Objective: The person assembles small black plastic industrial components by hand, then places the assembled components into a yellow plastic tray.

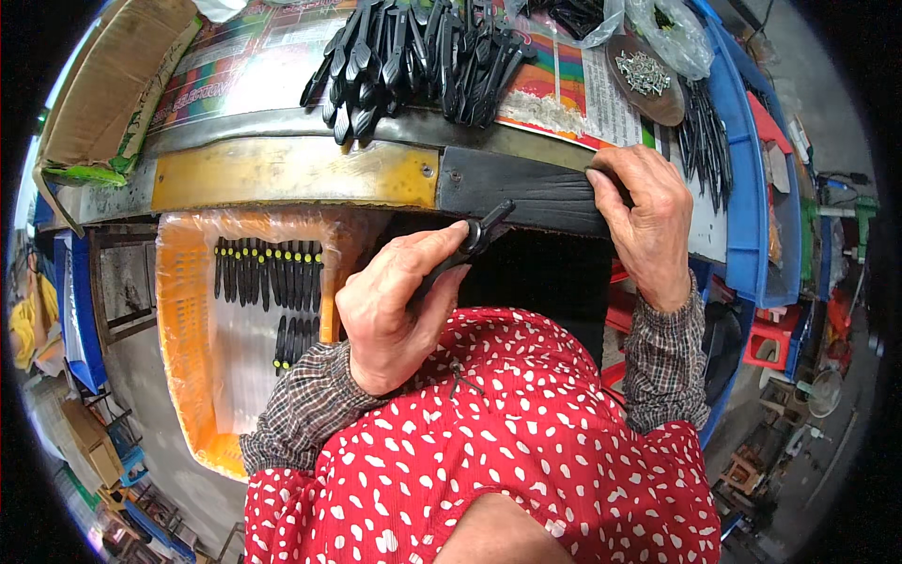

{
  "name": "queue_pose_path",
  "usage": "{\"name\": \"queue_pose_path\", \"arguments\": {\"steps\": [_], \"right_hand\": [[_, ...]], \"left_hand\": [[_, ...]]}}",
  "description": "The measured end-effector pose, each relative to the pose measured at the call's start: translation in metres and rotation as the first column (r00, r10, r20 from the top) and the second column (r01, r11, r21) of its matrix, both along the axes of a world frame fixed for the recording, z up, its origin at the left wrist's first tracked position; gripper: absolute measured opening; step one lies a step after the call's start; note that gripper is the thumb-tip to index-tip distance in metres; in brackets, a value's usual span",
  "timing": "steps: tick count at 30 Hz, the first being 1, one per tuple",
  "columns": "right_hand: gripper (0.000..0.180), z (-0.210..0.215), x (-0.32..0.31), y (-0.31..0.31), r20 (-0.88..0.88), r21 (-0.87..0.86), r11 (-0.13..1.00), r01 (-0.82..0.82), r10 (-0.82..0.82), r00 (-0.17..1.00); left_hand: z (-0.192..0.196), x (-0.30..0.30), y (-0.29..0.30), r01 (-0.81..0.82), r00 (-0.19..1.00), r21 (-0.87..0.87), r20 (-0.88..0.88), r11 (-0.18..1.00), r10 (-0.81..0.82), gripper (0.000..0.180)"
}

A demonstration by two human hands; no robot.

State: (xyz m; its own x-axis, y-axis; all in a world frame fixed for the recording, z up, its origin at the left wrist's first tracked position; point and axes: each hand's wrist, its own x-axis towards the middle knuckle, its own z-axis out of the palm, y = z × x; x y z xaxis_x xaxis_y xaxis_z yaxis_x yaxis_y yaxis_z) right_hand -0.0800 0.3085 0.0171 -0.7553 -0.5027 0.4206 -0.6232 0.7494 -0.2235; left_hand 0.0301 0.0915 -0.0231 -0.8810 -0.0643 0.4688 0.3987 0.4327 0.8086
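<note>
My left hand [399,291] is closed on a black plastic tool part [474,237], held just in front of the bench edge with its narrow tip pointing up and right. My right hand [648,211] rests at the bench edge, thumb and fingers curled together at the end of a black strip [526,183]. Whatever its fingers hold, if anything, is hidden. Beyond both hands a pile of black handle-like parts [395,56] lies on the bench. To the right, small silvery metal pins [643,71] fill a brown dish [620,47].
An orange basket [178,320] lined with clear plastic stands left of my lap; rows of black pieces with yellow dots [268,273] lie in it. A cardboard box [117,85] is at the far left. Thin black parts [703,141] lie beside a blue tray [747,188] at right.
</note>
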Motion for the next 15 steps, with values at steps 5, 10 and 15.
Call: {"name": "queue_pose_path", "arguments": {"steps": [5, 10, 15], "right_hand": [[0.013, -0.002, 0.003, -0.007, 0.157, -0.14, 0.989, 0.039, -0.017, 0.987], [0.011, 0.009, 0.009, -0.006, 0.266, -0.195, 0.974, 0.12, -0.065, 0.962], [0.011, 0.002, 0.008, -0.013, 0.283, -0.18, 0.98, 0.09, -0.036, 0.958]], "left_hand": [[-0.008, 0.002, -0.001, 0.017, 0.988, 0.218, 0.143, 0.976, -0.049, 0.03], [-0.01, 0.0, 0.007, 0.049, 0.973, 0.422, 0.183, 0.905, -0.138, 0.027], [-0.026, 0.007, 0.001, 0.04, 0.985, 0.512, 0.123, 0.858, -0.119, 0.027]]}}
